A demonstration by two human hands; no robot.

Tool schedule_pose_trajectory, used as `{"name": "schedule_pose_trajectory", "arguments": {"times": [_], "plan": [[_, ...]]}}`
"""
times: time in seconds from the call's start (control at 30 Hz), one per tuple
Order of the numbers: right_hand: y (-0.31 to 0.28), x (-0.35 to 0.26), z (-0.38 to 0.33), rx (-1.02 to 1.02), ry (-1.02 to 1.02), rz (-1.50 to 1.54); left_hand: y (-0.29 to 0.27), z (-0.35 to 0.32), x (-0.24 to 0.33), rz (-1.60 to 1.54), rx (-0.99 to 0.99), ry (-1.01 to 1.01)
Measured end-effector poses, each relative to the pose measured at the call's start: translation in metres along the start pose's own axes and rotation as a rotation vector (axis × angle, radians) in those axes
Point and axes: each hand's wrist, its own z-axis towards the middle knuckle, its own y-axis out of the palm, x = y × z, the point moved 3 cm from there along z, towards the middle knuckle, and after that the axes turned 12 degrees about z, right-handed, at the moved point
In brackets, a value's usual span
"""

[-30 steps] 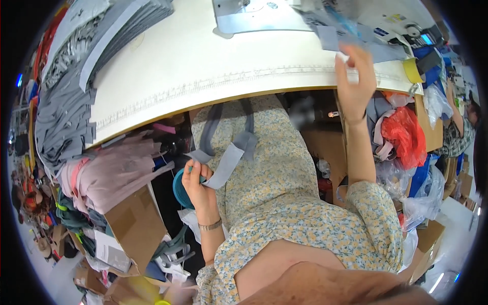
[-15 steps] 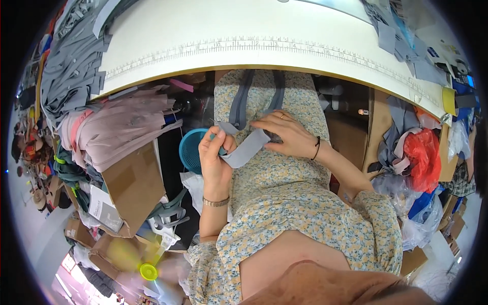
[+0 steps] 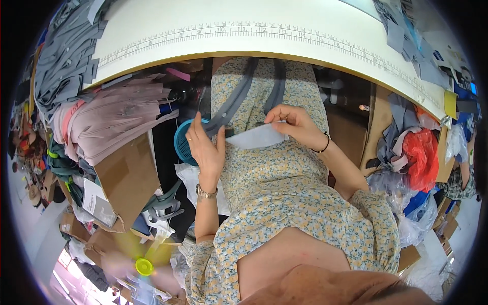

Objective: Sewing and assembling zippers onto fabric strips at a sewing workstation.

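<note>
I hold a pale grey fabric piece point(image 3: 253, 137) flat over my lap, just under the table edge. My left hand point(image 3: 206, 149) grips its left end, where a darker grey strip point(image 3: 231, 109) runs up toward the table. My right hand point(image 3: 294, 124) pinches the piece's upper right edge with fingers curled. A second dark grey strip point(image 3: 278, 86) hangs beside the first over my floral dress. A watch sits on my left wrist, a dark band on my right.
A white table point(image 3: 213, 46) with a printed ruler along its edge spans the top. Grey garments point(image 3: 63, 61) pile at its left, pinkish cloth point(image 3: 114, 119) and a cardboard box point(image 3: 127, 178) below them. A blue basket point(image 3: 182, 145) sits by my left hand. Bags point(image 3: 419, 157) crowd the right.
My right hand came down from the table top to my lap and took the right edge of the grey piece. Both hands now hold it spread flatter between them.
</note>
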Motion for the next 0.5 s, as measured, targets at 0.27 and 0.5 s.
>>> {"name": "schedule_pose_trajectory", "arguments": {"times": [0.27,0.5], "plan": [[0.009,-0.009,-0.003,0.065,-0.064,0.008,-0.030,0.019,0.080,-0.371,0.051,0.579],[0.019,-0.018,-0.016,0.115,-0.239,-0.114,0.021,0.011,0.073,-1.328,-0.481,-0.316]]}}
